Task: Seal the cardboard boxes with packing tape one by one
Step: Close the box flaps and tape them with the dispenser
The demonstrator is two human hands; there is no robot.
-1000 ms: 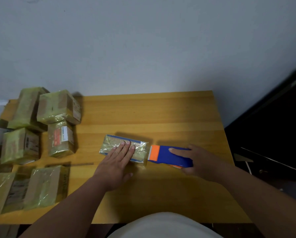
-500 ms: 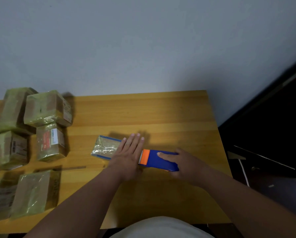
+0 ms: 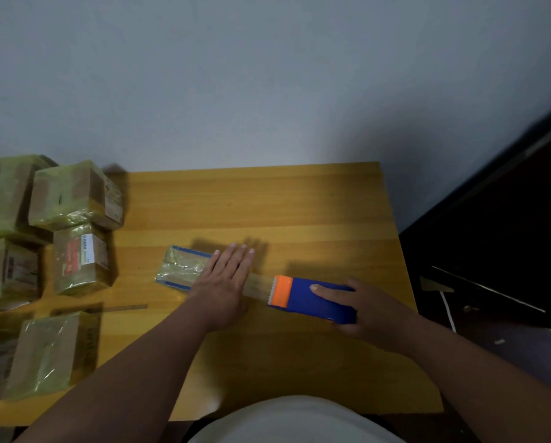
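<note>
The white and red labels on one taped box (image 3: 81, 259) carry print too blurred to read.

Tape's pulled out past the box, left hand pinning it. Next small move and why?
Probably tilt the dispenser down so its toothed orange edge cuts the tape strip. The strip already spans from the box to the dispenser, the left hand lies flat on the box, and the right hand grips the dispenser.

The tape dispenser (image 3: 312, 298) is coloured blue with an orange end. The flat box (image 3: 180, 266) is edged in blue, and the desk (image 3: 267, 199) is finished in yellow wood grain.
</note>
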